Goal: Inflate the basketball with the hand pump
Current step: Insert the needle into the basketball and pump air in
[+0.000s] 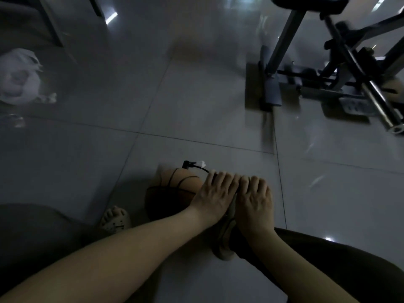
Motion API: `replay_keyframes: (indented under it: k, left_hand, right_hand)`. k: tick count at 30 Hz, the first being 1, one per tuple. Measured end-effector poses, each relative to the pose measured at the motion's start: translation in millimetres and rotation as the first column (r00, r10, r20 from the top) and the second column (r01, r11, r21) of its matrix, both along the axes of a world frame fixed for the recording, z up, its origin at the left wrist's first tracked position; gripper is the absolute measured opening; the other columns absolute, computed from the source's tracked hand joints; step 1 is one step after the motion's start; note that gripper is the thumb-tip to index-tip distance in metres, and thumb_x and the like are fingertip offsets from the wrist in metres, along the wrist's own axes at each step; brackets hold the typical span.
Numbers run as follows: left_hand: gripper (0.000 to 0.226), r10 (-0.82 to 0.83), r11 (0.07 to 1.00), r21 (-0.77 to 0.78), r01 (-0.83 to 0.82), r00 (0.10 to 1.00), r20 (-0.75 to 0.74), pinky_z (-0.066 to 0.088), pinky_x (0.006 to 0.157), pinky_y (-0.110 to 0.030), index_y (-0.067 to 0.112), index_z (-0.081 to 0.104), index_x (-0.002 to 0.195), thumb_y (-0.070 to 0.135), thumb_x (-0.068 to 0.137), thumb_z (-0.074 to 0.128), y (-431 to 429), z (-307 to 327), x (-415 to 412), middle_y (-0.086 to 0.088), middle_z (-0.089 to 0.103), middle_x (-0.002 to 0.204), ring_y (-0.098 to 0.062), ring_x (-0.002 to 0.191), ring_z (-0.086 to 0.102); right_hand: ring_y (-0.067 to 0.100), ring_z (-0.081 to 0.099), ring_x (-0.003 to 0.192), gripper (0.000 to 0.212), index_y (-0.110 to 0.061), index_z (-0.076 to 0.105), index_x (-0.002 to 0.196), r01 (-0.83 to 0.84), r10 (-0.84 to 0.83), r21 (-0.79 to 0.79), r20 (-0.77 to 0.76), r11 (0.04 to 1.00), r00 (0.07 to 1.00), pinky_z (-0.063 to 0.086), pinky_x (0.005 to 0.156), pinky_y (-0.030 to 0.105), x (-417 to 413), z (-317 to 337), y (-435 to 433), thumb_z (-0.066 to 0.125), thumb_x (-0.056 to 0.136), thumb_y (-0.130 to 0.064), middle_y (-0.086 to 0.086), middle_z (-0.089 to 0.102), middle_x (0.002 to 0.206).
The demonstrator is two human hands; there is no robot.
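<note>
Left forearm (122,254) sat nearest the lens, right forearm (295,259) alongside, both reaching forward and down.

Left hand (215,193) and right hand (253,197) were side by side, touching, knuckles up. Fingers were curled over the top of the hand pump (234,202). Only a grey sliver of it showed between the palms, so the handle itself was hidden. Read: both hands were grasping it, not resting flat.

Basketball (175,193) was on the tiled floor (196,106), just left of the left hand and touching it. It lay between a sandalled foot (114,219) and a shoe (225,246), and the shoe sat directly under the hands.

Thin black hose (204,170) ran from under the left fingers to a black connector (187,164) with a white piece (201,164) at the ball's far top edge. Too dim and small to tell whether the needle was seated in the valve.

Step, as a judgement: pumping stroke, or set up for one. Ball fill level couldn't be judged from this angle.

Next move would call for a straight vertical push with even load on both hands and the base pinned. Confirm the needle is seated first, otherwise the strokes move no air into the ball. Risk: side load kinks the hose or pops the needle.

Background: exercise machine (328,73) far right, white bag (19,77) far left, both well apart from the work.
</note>
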State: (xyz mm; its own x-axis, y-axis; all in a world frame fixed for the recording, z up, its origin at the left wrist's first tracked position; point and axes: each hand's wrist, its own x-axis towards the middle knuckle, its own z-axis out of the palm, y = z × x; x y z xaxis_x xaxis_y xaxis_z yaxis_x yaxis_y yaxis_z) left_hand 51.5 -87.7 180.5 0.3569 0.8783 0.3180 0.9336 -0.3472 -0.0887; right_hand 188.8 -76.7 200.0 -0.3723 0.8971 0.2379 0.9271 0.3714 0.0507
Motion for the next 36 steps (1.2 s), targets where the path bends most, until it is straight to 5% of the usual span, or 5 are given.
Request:
replay_keyframes:
  k: [14,18,26,30,36]
  left_hand:
    - [0.048,-0.009,0.938,-0.344,-0.028,0.994,-0.106,0.031,0.106,-0.049,0.006,0.024,0.137,0.024,0.093,0.02,28.6,-40.0,9.4,-0.016,0.038,0.129,-0.034,0.114,0.036]
    - [0.048,-0.09,0.932,-0.361,0.031,0.985,-0.146,0.032,0.102,-0.046,0.009,0.03,0.137,0.029,0.095,0.039,25.1,-12.8,0.8,-0.014,0.037,0.127,-0.033,0.115,0.036]
    - [0.035,-0.113,0.994,0.002,0.113,0.989,0.096,0.041,0.082,-0.04,0.013,0.05,0.112,0.035,0.084,0.049,33.8,107.4,-21.8,-0.009,0.05,0.106,-0.026,0.096,0.044]
    - [0.046,-0.054,0.998,-0.021,0.056,0.996,0.064,0.042,0.087,-0.041,0.009,0.05,0.12,0.039,0.085,0.058,8.5,73.0,-11.6,-0.01,0.053,0.11,-0.027,0.097,0.044]
    - [0.078,0.042,0.987,-0.152,-0.06,0.992,-0.117,-0.001,0.122,-0.055,-0.003,0.016,0.154,0.039,0.096,0.046,-4.4,-0.8,-0.7,-0.021,0.033,0.147,-0.039,0.133,0.034]
  right_hand:
    - [0.028,0.047,0.083,0.024,-0.012,0.052,0.102,0.169,-0.105,-0.355,0.194,0.92,0.975,0.042,0.061,0.034,-3.2,-43.2,24.2,0.064,0.084,-0.022,0.012,0.049,0.095]
    - [0.023,0.052,0.092,0.014,-0.017,0.051,0.107,0.075,-0.033,-0.4,0.11,0.913,0.993,0.043,0.077,0.032,2.1,-10.8,21.5,0.054,0.094,-0.022,0.004,0.052,0.102]
    - [0.026,0.046,0.079,0.021,-0.009,0.054,0.095,-0.022,0.03,0.103,-0.085,0.994,0.996,0.042,0.07,0.038,-9.1,92.1,28.1,0.037,0.085,-0.014,0.011,0.052,0.089]
    - [0.025,0.043,0.081,0.025,-0.008,0.056,0.102,-0.056,0.057,0.036,-0.029,0.998,0.998,0.04,0.075,0.038,-11.2,66.8,2.3,0.041,0.087,-0.023,0.011,0.05,0.092]
    - [0.032,0.049,0.094,0.053,-0.004,0.049,0.13,-0.049,0.054,-0.112,0.037,0.992,0.998,0.041,0.092,0.045,-1.7,12.6,-1.2,0.021,0.094,-0.03,0.016,0.052,0.11]
